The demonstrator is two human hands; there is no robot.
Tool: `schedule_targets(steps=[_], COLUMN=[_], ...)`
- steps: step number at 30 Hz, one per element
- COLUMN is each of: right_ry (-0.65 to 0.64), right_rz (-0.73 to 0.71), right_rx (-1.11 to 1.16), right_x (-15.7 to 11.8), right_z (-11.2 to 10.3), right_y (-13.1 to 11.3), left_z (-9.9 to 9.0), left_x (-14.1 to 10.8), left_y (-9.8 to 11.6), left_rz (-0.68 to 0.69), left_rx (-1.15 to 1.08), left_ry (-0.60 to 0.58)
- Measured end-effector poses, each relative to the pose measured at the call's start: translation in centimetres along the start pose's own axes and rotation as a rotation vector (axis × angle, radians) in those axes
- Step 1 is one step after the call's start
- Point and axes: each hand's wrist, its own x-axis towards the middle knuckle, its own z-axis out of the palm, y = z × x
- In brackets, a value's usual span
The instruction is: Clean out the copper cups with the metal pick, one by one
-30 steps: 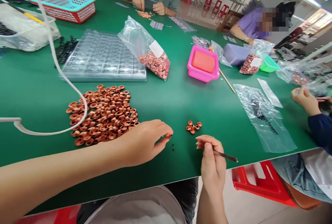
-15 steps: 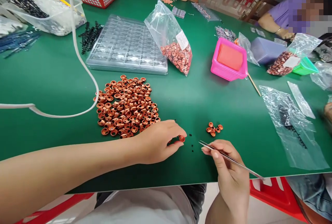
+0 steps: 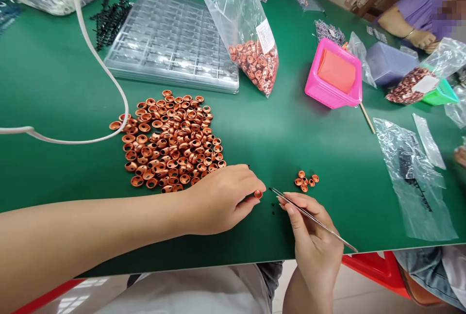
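My left hand [image 3: 227,200] pinches a small copper-coloured ring-like cup [image 3: 258,194] between thumb and fingertips, just above the green table. Held pen-like in my right hand [image 3: 313,222] is a pair of metal tweezers [image 3: 315,219], its tips pointing left at a tiny black piece [image 3: 270,189]; whether the tips grip it I cannot tell. Two more tiny black pieces [image 3: 273,209] lie just below the tips. A large pile of copper-coloured cups [image 3: 174,141] spreads beyond my left hand. Several more cups form a small cluster [image 3: 306,181] beyond my right hand.
Stacked clear compartment trays [image 3: 171,37] and a plastic bag of copper cups [image 3: 251,61] stand beyond the pile. A white cable [image 3: 98,52] hangs across the left. On the right are a pink basket [image 3: 334,94], a clear bag [image 3: 404,173] and a co-worker's arm [image 3: 396,25].
My right hand has moved left with the tweezers, bringing their tips to a tiny black piece. My left hand still holds the cup. The camera view has shifted slightly downward.
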Motion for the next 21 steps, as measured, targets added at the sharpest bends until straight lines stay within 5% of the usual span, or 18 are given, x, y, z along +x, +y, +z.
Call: schedule_targets(steps=[21], right_ry=[-0.007], right_rz=[-0.098], right_rx=[-0.144], right_x=[0.56], right_z=[-0.05], right_y=[-0.23], left_z=[0.12], left_x=[-0.08], left_y=[-0.16], left_rz=[0.008], left_rx=[0.01], left_ry=[0.03])
